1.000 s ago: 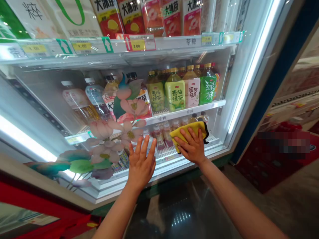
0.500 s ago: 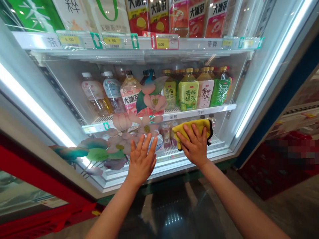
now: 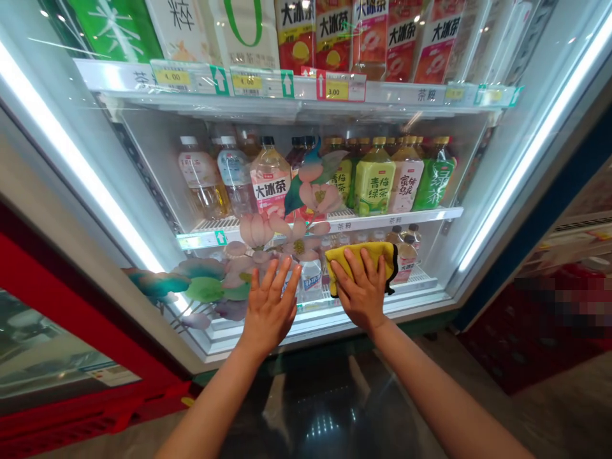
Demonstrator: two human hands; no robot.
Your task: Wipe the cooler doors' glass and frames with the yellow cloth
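Note:
My right hand (image 3: 362, 287) lies flat with fingers spread over a folded yellow cleaning cloth (image 3: 388, 255) with dark edging, pressing it to the glass door of a drinks fridge. The cloth hides part of the lowest shelf. Left of it, my left hand (image 3: 271, 309) is open and holds nothing, its fingers stretched upward at the lower part of the glass. Just above the left fingers spreads a pink lotus decal (image 3: 258, 233) on the door, with green leaves (image 3: 203, 288) reaching to the left.
Behind the glass stand several bottles of tea (image 3: 375, 185) on the middle shelf (image 3: 421, 215). Price tags (image 3: 333, 91) line the upper shelf. A red-framed cabinet (image 3: 157, 396) borders the left side; a dark blue edge (image 3: 540, 210) runs along the right. The dark lower panel (image 3: 335, 395) reflects lights.
My right hand and the cloth have moved left across the glass, closer to my left hand. The view has shifted slightly, and my left hand keeps nearly the same pose.

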